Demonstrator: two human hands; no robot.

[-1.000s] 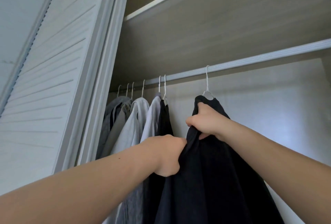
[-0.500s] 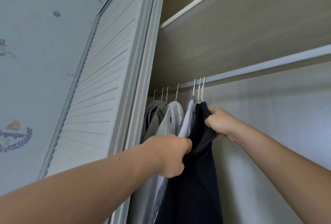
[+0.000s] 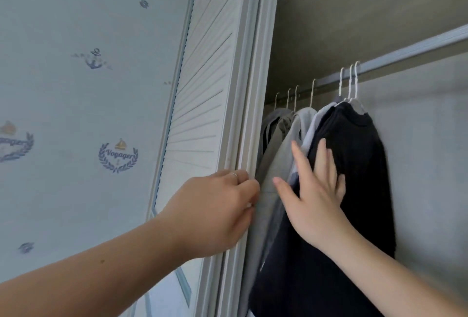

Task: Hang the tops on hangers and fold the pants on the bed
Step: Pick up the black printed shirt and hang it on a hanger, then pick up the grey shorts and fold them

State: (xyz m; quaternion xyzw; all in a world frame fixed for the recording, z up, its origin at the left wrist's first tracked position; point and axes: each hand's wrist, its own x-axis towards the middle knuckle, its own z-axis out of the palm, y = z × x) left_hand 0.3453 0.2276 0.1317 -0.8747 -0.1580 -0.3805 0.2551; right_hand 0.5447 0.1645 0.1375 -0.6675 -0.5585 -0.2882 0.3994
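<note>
both hands are no longer gripping the black top [image 3: 354, 154]: the right hand [image 3: 314, 195] is lying flat against it, fingers spread and straight, and the left hand [image 3: 215, 210] is curling its fingers round the edge of the louvred door [image 3: 202, 88]. the top is hanging on a white hanger [image 3: 355, 81] from the closet rail [image 3: 405, 50], pressing against the grey tops [image 3: 286, 134] beside it.

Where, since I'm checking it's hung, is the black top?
Head view: the black top hangs rightmost on the rail, beside the pale tops, with the right hand flat against it.
</note>
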